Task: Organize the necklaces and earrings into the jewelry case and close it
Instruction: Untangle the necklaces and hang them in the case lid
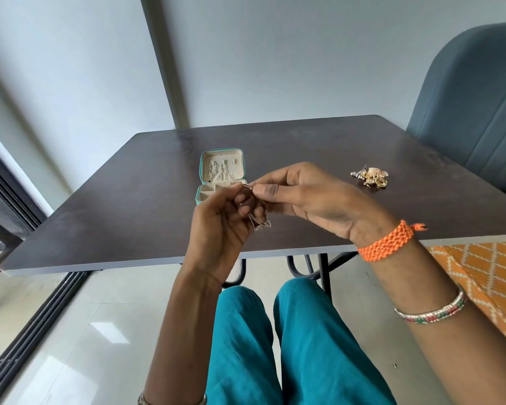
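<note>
1. Necklace [259,222]: I see a thin, pale chain bunched up and hanging between both hands, held in the air above the near edge of the tabletop [129,217], not touching it.
2. My left hand [221,226] has its fingers curled round the bunched chain, with a loop dangling just below the fingers.
3. My right hand [307,197] pinches the upper end of the same chain between thumb and forefinger, right beside the left fingertips. An orange braided band [387,242] sits on that wrist, and a beaded bangle [433,312] further up the forearm.
4. The jewelry case [221,176] stands open, left of the middle of the tabletop, just behind my hands. Its teal lid is raised upright, and I can make out chains hanging against the cream lining. The lower tray is partly hidden by my fingers; I cannot tell what lies in its compartments.
5. A small heap of gold earrings [371,176] lies toward the right edge of the tabletop, well apart from the case.
6. A blue-grey chair [465,112] stands past the far right corner.
7. Teal trousers [275,346] show below the near edge.
</note>
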A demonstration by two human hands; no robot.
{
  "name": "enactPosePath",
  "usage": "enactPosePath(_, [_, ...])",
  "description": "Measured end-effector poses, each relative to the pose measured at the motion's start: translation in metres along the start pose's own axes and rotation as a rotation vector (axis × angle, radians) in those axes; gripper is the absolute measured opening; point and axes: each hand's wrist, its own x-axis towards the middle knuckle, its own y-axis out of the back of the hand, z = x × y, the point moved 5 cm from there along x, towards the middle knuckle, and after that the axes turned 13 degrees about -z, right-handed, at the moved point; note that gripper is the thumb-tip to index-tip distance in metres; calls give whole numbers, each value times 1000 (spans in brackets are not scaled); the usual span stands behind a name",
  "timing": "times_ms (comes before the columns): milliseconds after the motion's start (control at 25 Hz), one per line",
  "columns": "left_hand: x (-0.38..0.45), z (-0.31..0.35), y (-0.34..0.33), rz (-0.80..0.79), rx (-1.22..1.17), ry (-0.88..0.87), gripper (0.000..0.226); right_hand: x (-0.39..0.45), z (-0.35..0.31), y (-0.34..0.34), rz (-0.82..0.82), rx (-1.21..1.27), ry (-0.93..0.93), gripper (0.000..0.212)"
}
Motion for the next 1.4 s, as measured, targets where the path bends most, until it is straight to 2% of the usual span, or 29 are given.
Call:
enactPosePath(120, [0,1,-1,13,185,39,21,-1,3,1,28,-70,-22,18])
enactPosePath(280, [1,11,-5,-62,432,78,25,0,-2,0,102,-277,-25,11])
enactPosePath(360, [1,17,0,-32,472,7,25,0,-7,-1,95,-169,6,19])
enactPosePath(480, [-3,10,8,12,473,-58,19,2,-10,-2,35,202,55,11])
enactPosePath(560, [-10,-5,12,47,460,-72,18,3,-5,4,60,259,52,7])
enactPosePath(720, [-19,-20,12,63,114,-105,14,2,3,6,90,117,25,7])
enactPosePath(760, [-18,-20,13,73,88,-123,15,0,3,6,112,110,25,4])
enactPosePath(880, [-13,-15,14,77,106,-160,16,-1,-1,9,170,64,40,4])
enactPosePath(1000, [-6,-10,11,56,156,-174,5,0,-10,7,157,-113,10,10])
enactPosePath(1080, [-4,-10,10,59,169,-177,10,2,-17,6,189,-190,35,8])
enactPosePath(1280, [-3,-19,4,109,387,-41,18,4,-21,7,297,-208,88,4])
enactPosePath(1400, [-1,-21,5,132,452,77,22,5,-7,6,276,-152,16,19])
